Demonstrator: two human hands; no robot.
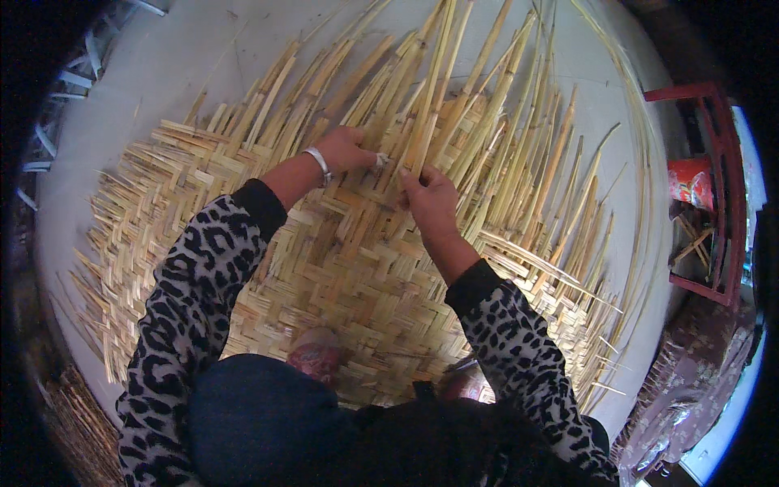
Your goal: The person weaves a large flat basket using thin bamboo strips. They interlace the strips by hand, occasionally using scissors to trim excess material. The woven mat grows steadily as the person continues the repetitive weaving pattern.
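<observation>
A large mat of pale split-cane strips (pixel 341 260), woven in a zigzag pattern, lies spread before me. Long unwoven ends fan out from its far side. My right hand (pixel 434 207) is closed, thumb and fingers pinching a cane strip (pixel 423 130) that runs away from me over the mat. Just left of it, my left hand (pixel 345 150) bends down onto the bases of the loose strips, fingers closed. What its fingertips grip is hard to make out. Something whitish shows at one of its fingers, and a silver bracelet (pixel 320 165) circles the wrist.
My shoe (pixel 315 357) rests on the mat's near part. A dark red wooden frame (pixel 718 195) stands at the right, with a red patterned item (pixel 691 183) inside it. Brownish patterned cloth (pixel 690 381) hangs below. White metal bars (pixel 77 79) line the far left, and brown stalks (pixel 77 422) lie near left.
</observation>
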